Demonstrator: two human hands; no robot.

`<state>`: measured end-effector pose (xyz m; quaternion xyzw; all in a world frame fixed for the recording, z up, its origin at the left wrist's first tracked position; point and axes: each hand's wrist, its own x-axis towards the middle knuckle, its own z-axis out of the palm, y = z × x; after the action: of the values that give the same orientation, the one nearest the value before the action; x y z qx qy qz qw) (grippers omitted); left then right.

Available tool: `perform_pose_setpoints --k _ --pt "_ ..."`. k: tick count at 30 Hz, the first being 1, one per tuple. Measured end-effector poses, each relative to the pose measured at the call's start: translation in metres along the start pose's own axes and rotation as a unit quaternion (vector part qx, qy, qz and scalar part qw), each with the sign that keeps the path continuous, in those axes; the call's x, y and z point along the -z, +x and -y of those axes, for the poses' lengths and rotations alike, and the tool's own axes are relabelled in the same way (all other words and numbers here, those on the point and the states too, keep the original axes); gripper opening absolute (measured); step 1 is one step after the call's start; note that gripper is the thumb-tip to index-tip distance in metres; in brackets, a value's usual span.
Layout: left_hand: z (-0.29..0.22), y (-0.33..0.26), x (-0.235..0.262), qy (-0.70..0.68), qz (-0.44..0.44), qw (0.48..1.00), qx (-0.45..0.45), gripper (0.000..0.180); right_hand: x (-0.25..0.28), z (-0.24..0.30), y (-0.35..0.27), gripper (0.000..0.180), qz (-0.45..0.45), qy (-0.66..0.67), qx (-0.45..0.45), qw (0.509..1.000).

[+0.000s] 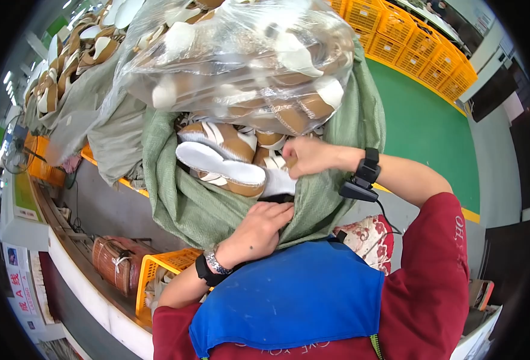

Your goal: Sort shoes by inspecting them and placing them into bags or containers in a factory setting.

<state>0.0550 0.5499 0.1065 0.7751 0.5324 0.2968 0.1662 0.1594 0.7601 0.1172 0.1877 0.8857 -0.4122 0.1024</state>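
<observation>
Green woven sack [175, 204], shoes [232, 144] inside — orange crates [424, 43], green floor [430, 126]

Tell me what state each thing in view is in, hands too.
Green woven sack: open, rim folded
Brown-and-white shoes: jumbled inside sack
Clear plastic bag: full; closure unclear
Left hand: at sack's near rim
Right hand: fingers curled, over sack's mouth
Yellow crates: stacked
Blue apron: worn
</observation>
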Motion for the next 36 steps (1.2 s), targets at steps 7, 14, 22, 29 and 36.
perform_pose_setpoints --k 7,14,22,29,36 --pt "0.003 -0.012 -0.004 -0.037 0.046 0.998 0.011 0.042 0.005 -0.011 -0.009 0.025 -0.249 -0.209 0.059 0.944" --pt "0.003 -0.006 -0.007 -0.019 0.039 0.999 -0.001 0.041 -0.037 -0.002 -0.019 0.023 0.063 -0.282 0.059 0.956" --pt "-0.009 0.015 -0.004 0.007 -0.022 0.996 0.083 0.05 0.019 -0.007 -0.049 0.038 -0.022 -0.231 -0.098 0.968" --pt "-0.012 0.047 -0.002 0.047 -0.011 0.997 0.057 0.058 0.075 -0.044 -0.083 0.026 -0.22 -0.342 -0.229 0.884" --pt "-0.005 0.044 -0.018 0.068 0.005 0.997 0.045 0.058 0.095 -0.062 -0.085 0.054 -0.102 -0.09 -0.292 0.947"
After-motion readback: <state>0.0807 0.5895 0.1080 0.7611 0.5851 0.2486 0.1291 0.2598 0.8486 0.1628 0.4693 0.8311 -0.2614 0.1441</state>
